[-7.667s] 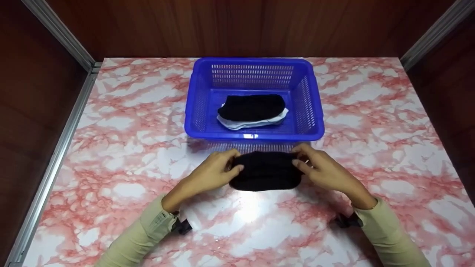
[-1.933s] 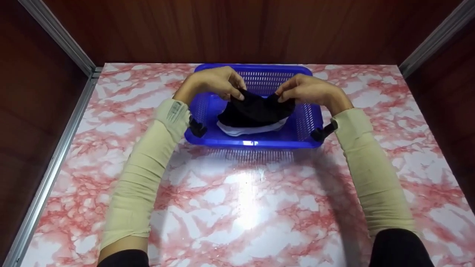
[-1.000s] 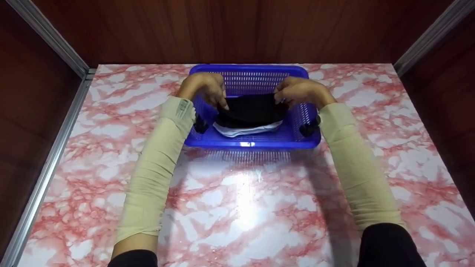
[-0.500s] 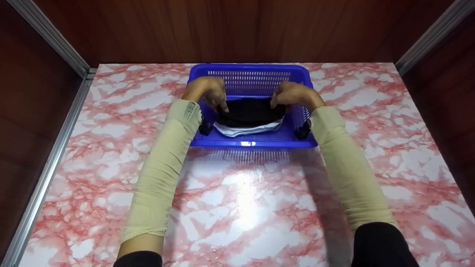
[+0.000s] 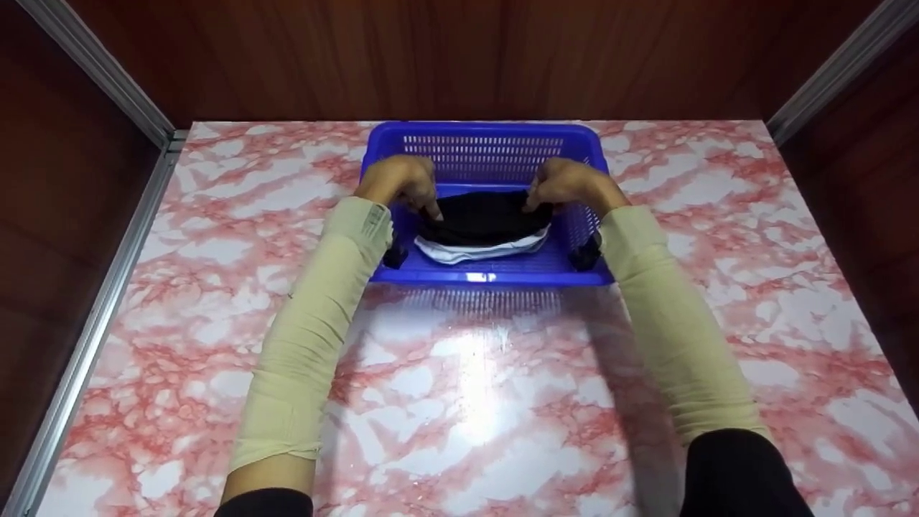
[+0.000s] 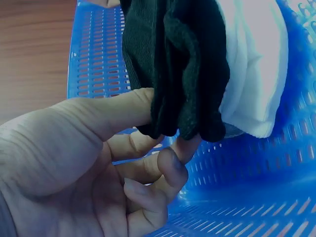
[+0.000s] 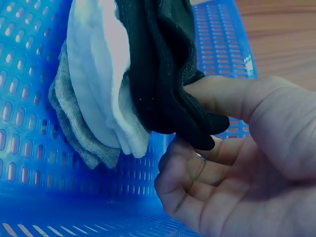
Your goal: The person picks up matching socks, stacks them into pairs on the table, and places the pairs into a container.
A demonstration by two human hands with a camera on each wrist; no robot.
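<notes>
Inside the blue plastic basket [image 5: 431, 277] lies a stack of folded socks. Black socks [image 5: 484, 221] are on top, with white socks [image 5: 479, 251] under them and grey socks [image 7: 81, 131] lowest, seen in the right wrist view. My left hand [image 5: 406, 179] pinches the left end of the black socks between thumb and fingers, as the left wrist view shows. At the other end, my right hand [image 5: 567, 183] pinches the black socks the same way, thumb [image 7: 212, 94] above and curled fingers beneath. Several black layers show; which of them each hand grips is unclear.
The basket stands on a red-and-white marbled table [image 5: 459, 402], near the brown wood-grain back panel [image 5: 459, 57]. Metal-framed side panels [image 5: 86, 43] border the table. Black wrist mounts [image 5: 585, 253] sit just inside the basket's front corners.
Earlier both hands held black socks on the table before the basket. They carried them into the basket and lowered them onto the stack. In the last half second there is hardly any movement.
</notes>
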